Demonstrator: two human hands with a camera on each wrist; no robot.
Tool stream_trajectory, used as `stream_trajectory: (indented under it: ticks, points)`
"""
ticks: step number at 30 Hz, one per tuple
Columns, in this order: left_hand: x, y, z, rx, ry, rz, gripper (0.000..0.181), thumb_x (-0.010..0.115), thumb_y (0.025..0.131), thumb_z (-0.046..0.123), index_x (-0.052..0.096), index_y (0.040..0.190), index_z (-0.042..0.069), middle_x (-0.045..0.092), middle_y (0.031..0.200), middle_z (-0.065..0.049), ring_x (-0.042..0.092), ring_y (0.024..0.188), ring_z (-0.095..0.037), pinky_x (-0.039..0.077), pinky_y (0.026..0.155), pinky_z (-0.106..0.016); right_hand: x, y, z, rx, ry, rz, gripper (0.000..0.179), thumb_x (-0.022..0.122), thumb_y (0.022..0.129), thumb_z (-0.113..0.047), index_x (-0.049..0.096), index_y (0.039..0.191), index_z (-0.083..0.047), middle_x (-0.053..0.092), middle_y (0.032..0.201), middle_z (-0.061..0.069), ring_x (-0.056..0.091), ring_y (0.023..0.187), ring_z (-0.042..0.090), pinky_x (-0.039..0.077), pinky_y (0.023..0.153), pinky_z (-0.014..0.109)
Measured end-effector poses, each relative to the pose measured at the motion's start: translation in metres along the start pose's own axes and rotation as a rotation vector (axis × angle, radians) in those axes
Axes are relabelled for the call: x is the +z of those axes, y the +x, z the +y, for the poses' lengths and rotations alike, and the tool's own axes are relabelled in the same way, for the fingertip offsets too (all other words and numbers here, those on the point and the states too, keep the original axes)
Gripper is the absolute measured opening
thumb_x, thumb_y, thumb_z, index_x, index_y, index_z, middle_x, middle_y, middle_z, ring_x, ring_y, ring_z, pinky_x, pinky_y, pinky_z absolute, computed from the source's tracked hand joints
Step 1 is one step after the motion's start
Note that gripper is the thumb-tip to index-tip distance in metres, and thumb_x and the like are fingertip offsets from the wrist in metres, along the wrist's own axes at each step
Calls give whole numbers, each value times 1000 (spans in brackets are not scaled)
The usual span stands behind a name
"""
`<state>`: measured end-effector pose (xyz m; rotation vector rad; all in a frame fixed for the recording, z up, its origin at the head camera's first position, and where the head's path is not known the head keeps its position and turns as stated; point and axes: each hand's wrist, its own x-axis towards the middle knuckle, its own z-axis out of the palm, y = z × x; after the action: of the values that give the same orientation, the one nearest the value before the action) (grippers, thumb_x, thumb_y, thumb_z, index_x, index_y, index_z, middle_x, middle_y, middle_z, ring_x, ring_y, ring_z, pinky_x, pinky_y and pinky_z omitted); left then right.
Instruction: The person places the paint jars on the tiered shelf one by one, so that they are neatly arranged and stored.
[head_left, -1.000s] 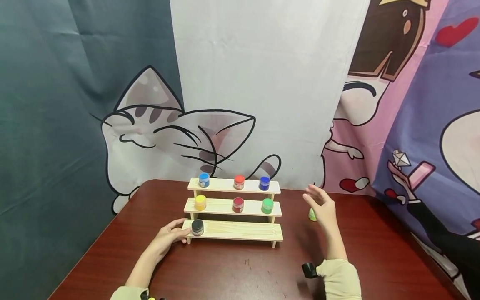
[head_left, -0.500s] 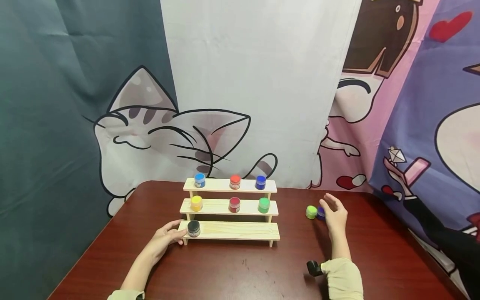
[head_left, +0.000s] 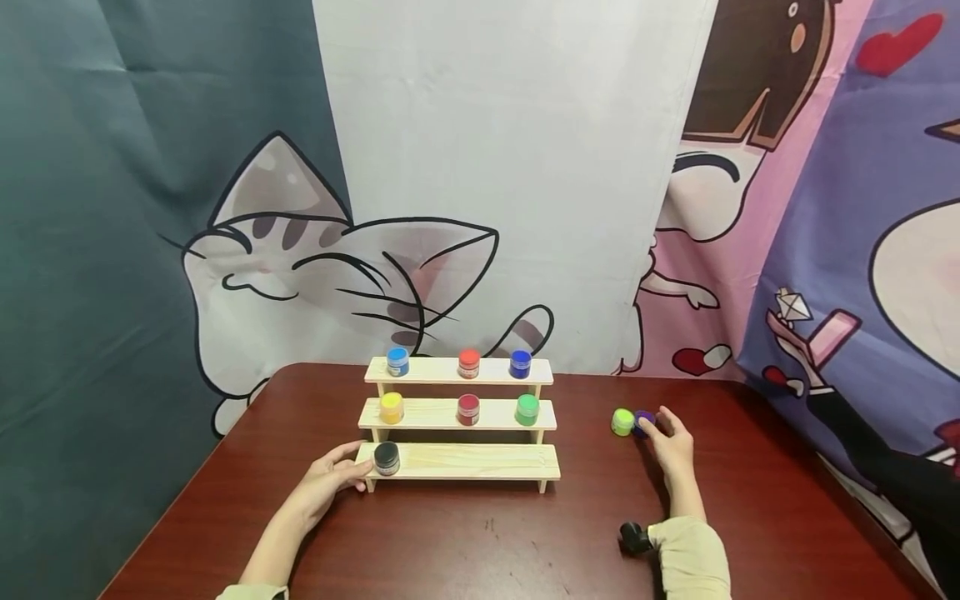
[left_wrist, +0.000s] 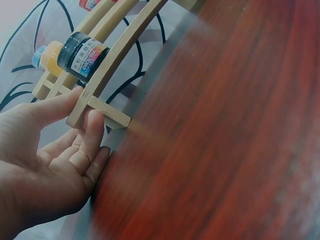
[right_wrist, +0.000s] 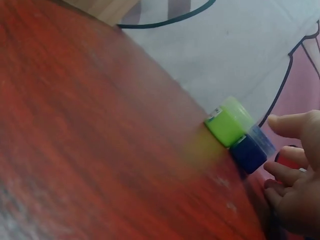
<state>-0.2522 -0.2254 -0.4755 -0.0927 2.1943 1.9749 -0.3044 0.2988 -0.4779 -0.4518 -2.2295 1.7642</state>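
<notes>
My left hand [head_left: 324, 483] pinches the left end of the lowest step of a three-step wooden display rack [head_left: 480, 461], thumb above and fingers beneath. Right by that thumb stands a black-lidded paint jar [left_wrist: 82, 56]. At the right, my right hand [head_left: 673, 446] reaches a dark blue paint jar [right_wrist: 248, 152], its thumb and fingers spread apart right at the jar's edge. A light green paint jar [head_left: 622, 422] stands against the blue one on its left.
The rack's top step holds a light blue jar [head_left: 397, 361], a red jar [head_left: 468, 363] and a blue jar [head_left: 520, 363]. On the middle step are yellow [head_left: 392, 408], dark red [head_left: 468, 409] and green jars [head_left: 527, 409]. A printed curtain [head_left: 525, 167] hangs behind the brown table [head_left: 480, 550].
My right hand has moved rightward and down to the dark blue jar, uncovering the light green jar. The left hand keeps its hold on the rack. The head view has shifted slightly.
</notes>
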Motion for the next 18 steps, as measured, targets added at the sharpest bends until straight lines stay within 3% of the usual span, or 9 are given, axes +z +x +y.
stream_trajectory:
  ticks: [3,5,7,10,18]
  points:
    - [-1,-1,0,7,-5,-7,68,65,92,14,29,147,-6,62,75,6,58,66,-10,49,76,-22,1,2,2,-18,-130,-37,65,58,97,-16,27,151,4,30,153,30,30,144,40,45,99,20]
    - [-1,-1,0,7,-5,-7,69,65,92,14,30,147,-6,62,75,6,58,66,-10,49,77,-22,1,3,4,-44,-248,-39,64,58,96,-17,30,149,5,32,151,31,30,143,44,37,113,41]
    - [-1,-1,0,6,-5,-4,69,65,91,14,30,147,-6,61,74,7,58,66,-10,49,77,-22,2,3,6,-80,-347,-33,61,59,95,-18,35,146,6,35,148,33,31,140,48,25,116,55]
    - [-1,-1,1,11,-12,-5,69,65,91,14,30,147,-7,62,73,7,58,66,-10,49,77,-21,3,3,8,-124,-421,-13,57,59,93,-19,41,141,5,40,143,35,35,135,51,26,114,59]
    - [-1,-2,0,12,-13,3,69,66,90,14,31,146,-7,62,75,6,58,65,-9,50,75,-22,5,0,10,-162,-441,12,51,57,94,-18,45,138,6,45,138,36,39,131,52,29,111,59]
